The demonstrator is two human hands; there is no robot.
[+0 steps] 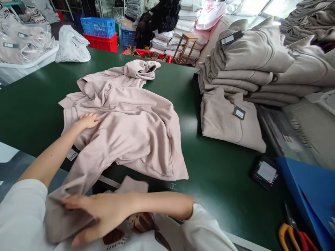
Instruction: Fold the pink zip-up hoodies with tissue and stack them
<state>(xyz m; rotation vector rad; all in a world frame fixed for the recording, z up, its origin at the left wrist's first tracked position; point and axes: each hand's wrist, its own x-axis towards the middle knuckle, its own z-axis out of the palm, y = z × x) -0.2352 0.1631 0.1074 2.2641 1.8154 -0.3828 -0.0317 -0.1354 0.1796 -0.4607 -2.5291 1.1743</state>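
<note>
A dusty-pink hooded sweatshirt [136,132] lies spread and rumpled across the green table, its hood-like bunched part at the far end. My left hand [89,121] rests on it near the ribbed edge at the left, fingers stretched out over the fabric. One sleeve hangs over the near table edge toward my body. Over the lower end of that sleeve is my right hand [104,211], slightly blurred, with thumb and fingers apart. Whether it touches the sleeve is hard to make out. A white barcode tag [71,154] shows beside the sleeve.
Folded taupe garments [246,52] are stacked at the right, with one tagged folded garment [232,118] before them. A dark device [265,172], a blue folder [309,195] and orange-handled scissors [290,237] lie near right. A white plastic bag [72,43] stands far left.
</note>
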